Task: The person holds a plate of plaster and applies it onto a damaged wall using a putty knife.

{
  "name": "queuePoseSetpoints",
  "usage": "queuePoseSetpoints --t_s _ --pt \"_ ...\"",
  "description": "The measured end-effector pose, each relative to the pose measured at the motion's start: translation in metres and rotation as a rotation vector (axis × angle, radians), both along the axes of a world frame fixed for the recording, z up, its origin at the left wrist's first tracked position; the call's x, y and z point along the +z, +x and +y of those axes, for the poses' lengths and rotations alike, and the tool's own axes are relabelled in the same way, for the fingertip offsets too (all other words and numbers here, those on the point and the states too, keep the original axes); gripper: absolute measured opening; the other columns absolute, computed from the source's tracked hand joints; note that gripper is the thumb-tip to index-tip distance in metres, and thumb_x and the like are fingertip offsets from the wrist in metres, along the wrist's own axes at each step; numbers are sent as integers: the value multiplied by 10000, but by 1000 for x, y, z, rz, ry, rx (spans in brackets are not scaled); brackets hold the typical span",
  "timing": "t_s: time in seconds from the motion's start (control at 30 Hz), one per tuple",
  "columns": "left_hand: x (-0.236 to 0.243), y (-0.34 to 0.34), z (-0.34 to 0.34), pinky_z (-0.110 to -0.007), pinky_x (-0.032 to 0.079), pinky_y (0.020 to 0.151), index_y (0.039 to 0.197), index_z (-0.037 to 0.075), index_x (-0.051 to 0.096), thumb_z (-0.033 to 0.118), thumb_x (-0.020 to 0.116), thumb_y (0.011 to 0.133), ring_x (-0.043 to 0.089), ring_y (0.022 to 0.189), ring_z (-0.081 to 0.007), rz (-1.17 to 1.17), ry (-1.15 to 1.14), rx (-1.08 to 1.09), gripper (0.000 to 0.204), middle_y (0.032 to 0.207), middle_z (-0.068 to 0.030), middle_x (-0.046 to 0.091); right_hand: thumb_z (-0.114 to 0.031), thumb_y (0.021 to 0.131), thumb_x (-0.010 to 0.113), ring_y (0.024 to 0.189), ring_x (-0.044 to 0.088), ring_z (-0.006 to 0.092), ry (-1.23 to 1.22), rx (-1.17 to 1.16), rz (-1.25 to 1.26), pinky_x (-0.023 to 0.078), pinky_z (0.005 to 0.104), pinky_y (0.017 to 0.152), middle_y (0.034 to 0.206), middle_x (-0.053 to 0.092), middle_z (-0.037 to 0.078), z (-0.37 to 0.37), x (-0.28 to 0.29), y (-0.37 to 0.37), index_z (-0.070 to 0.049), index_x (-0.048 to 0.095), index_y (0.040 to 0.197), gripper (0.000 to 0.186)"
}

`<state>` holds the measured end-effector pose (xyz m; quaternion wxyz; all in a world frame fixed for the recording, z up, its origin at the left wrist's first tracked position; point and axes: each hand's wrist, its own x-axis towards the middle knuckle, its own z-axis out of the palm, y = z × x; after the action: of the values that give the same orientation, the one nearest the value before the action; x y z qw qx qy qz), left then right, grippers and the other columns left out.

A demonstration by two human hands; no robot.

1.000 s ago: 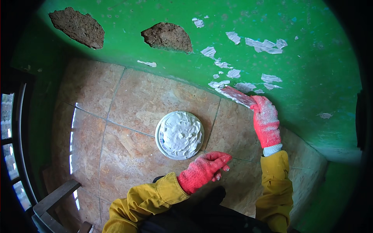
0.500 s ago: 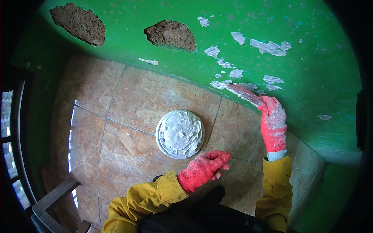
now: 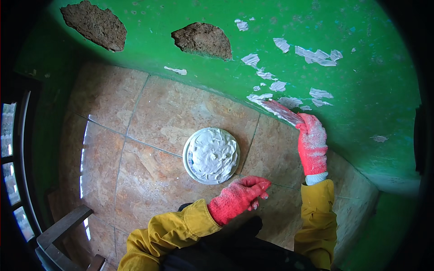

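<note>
Against the foot of the green wall [image 3: 199, 11], my right hand [image 3: 312, 142], in a pink glove, is closed around a putty knife [image 3: 282, 112]. The reddish, white-smeared blade lies low along the wall, its far end at a patch of white filler [image 3: 260, 97]. My left hand [image 3: 237, 200], gloved in pink too, hangs over the floor with fingers bent together and nothing visible in them. Just beyond it, a round tub lid [image 3: 186, 165] bears a thick heap of white filler [image 3: 213, 153].
Two rough brown holes, a left one [image 3: 94, 26] and a right one [image 3: 203, 40], break the wall's surface. Several white patches dot it farther right. The floor is brown tile [image 3: 153, 167]. A dark wooden chair arm [image 3: 65, 226] stands at lower left, near a barred window [image 3: 10, 176].
My right hand and the putty knife have moved slightly left, the blade still along the wall's foot. My left hand stays nearly in place; the view has shifted a little.
</note>
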<state>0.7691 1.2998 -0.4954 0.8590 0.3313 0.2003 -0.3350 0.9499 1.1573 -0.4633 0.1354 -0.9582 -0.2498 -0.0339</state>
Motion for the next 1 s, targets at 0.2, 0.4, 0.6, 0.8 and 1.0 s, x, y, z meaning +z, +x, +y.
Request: queuePoseSetpoints --t_s 0.2,0.4,0.6,0.8,1.0 --pt "-1 1 -2 -170 394 469 1129 50 520 284 505 874 475 533 -45 2 -20 -3 346 815 8 573 -98 803 485 877 539 328 -11 -29 -52 429 404 740 951 568 139 1 -8 3 -71 560 991 204" --pt "-4 0 -1 -171 396 472 1137 40 513 272 501 876 477 537 -47 -17 -23 -2 349 814 8 567 -87 804 477 874 541 332 32 -100 8 430 398 749 955 565 154 -9 -5 2 -60 561 992 208" --pt "-5 -1 -5 -173 395 472 1128 40 520 273 498 879 477 536 -46 -21 -39 2 342 809 9 565 -34 764 506 846 563 306 21 -71 -44 443 364 745 929 577 168 -10 -7 7 -16 566 984 229" --pt "-2 0 -3 -177 395 477 1127 43 521 273 499 879 481 542 -45 10 -49 -11 340 808 8 565 -52 765 521 853 559 316 119 -133 55 438 369 749 936 578 170 -12 -1 3 -13 566 988 230" --pt "-1 -1 -5 -173 394 476 1134 46 517 280 503 877 479 534 -44 -3 -36 -22 348 807 9 567 -65 797 470 850 563 314 10 -86 -52 444 373 736 946 572 156 -15 -6 7 -42 560 993 217"
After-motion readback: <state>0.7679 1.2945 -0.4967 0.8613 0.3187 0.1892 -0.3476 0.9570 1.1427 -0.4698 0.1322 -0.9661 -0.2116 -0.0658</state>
